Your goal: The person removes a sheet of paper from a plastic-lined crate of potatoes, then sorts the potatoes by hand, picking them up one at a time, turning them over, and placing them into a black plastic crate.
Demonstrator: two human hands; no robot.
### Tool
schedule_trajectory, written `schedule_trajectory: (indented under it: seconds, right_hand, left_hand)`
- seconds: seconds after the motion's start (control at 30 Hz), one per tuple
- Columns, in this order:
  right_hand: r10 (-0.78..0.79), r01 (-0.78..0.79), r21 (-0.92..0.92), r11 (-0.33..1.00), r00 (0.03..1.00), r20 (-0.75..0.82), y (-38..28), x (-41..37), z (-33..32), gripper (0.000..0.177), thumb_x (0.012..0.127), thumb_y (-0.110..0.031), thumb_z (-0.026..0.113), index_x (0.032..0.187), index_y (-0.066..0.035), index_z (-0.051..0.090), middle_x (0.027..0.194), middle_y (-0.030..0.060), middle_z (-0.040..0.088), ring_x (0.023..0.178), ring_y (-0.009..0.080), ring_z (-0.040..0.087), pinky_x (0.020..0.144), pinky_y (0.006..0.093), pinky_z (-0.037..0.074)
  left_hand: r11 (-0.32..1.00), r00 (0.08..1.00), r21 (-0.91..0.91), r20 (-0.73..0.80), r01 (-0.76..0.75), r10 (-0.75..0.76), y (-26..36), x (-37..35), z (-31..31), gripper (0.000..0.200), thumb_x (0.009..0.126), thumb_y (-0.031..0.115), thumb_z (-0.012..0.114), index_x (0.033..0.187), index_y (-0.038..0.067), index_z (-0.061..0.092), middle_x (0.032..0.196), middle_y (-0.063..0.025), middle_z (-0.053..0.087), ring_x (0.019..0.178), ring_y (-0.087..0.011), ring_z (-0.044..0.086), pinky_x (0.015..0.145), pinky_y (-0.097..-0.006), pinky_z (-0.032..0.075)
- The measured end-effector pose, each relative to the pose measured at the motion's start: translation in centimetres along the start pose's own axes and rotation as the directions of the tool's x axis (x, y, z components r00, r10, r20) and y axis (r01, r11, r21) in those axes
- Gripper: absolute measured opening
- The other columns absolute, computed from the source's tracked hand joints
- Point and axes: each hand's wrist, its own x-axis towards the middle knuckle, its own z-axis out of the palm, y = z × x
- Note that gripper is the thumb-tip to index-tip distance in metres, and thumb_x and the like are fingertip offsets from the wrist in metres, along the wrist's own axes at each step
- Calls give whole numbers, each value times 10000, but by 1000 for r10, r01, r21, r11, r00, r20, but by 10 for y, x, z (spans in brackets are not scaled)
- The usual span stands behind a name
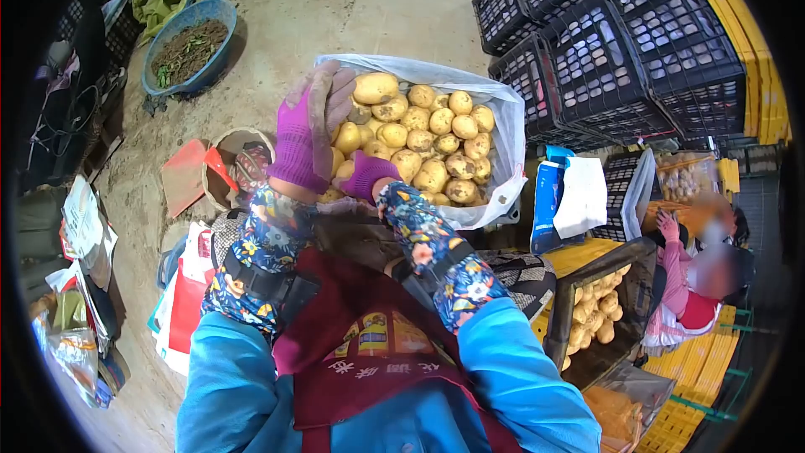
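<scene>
A crate lined with a white plastic sheet (495,109) stands in front of me, filled with yellow potatoes (417,117), some smeared with soil. My left hand (317,122), in a purple glove with a dirty grey palm, is at the crate's left side; its fingers stretch out over the liner's edge, beside the potatoes. Over the near left part of the pile is my right hand (369,176), also in a purple glove. Its fingers are tucked out of sight, so whether they hold a potato is hidden.
Stacked black crates (591,59) hold produce at the right. A blue basin (193,46) of soil and scraps sits far left. A tilted dark crate (562,327) of potatoes is at my right, near another person (683,268) in pink sleeves. Bags (189,294) lie left.
</scene>
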Motion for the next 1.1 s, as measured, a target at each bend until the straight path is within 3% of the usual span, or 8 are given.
schedule_trajectory:
  seconds: [0.17,0.3,0.4,0.53,0.6,0.73,0.9,1.1]
  right_hand:
    - [-163,271,696,665,962,-219,35,-9,7,769,708,-268,839,1353,-68,471,1073,112,657,976,232,655,861,361,527]
    - [-229,620,366,694,672,-704,13,-67,-45,749,686,-146,860,1337,-70,497,1252,115,573,1098,195,591,929,320,500]
    - [-277,651,283,705,619,-735,-4,-93,-69,604,786,-142,795,1326,-44,541,1261,113,602,1132,184,587,973,303,474]
    - [-141,526,788,321,849,-509,0,-87,-83,302,980,-189,577,1227,-25,636,1169,76,673,1133,171,594,984,288,460]
    - [-57,449,810,377,884,-464,17,-52,-75,319,979,-204,574,1240,-29,630,1178,84,669,1124,177,599,975,295,464]
    - [-26,253,607,753,934,-357,23,22,-42,500,928,-332,627,1323,-32,563,1253,165,632,1147,265,602,980,339,463]
    - [51,-1,290,957,985,-165,4,91,10,806,782,-374,756,1453,-90,413,1314,225,586,1238,287,567,997,383,477]
    - [-122,-1,955,296,992,39,47,50,-19,702,858,-191,668,1487,-173,356,1354,165,525,1218,263,579,913,361,538]
  left_hand:
    - [965,971,-186,-116,185,-208,5,-7,6,494,1006,330,522,1407,47,462,1378,-135,518,1267,-232,522,1057,-340,411]
    - [817,849,-292,-31,497,-527,-26,-30,13,495,993,380,537,1409,118,482,1333,-58,535,1215,-188,525,1050,-334,395]
    - [561,716,-457,317,690,-623,-6,-37,32,470,963,410,566,1326,114,527,1231,-72,590,1035,-189,601,924,-328,497]
    - [508,766,-605,301,614,-568,-16,-27,16,413,928,303,607,1261,73,528,1169,-99,624,1011,-248,638,855,-368,555]
    - [611,856,-651,117,450,-504,17,-18,11,380,920,246,604,1245,66,521,1152,-120,620,1046,-278,632,888,-431,558]
    - [940,981,334,-143,-74,128,7,-9,-27,334,965,257,560,1231,66,500,1209,-134,581,1135,-306,594,921,-468,548]
    - [998,963,52,-266,-17,30,9,-4,-26,335,1008,273,502,1259,55,464,1232,-120,554,1161,-285,569,927,-452,549]
    - [928,939,-356,-267,111,-215,19,3,-18,355,1002,366,509,1191,67,532,1132,-110,607,1094,-276,612,879,-434,564]
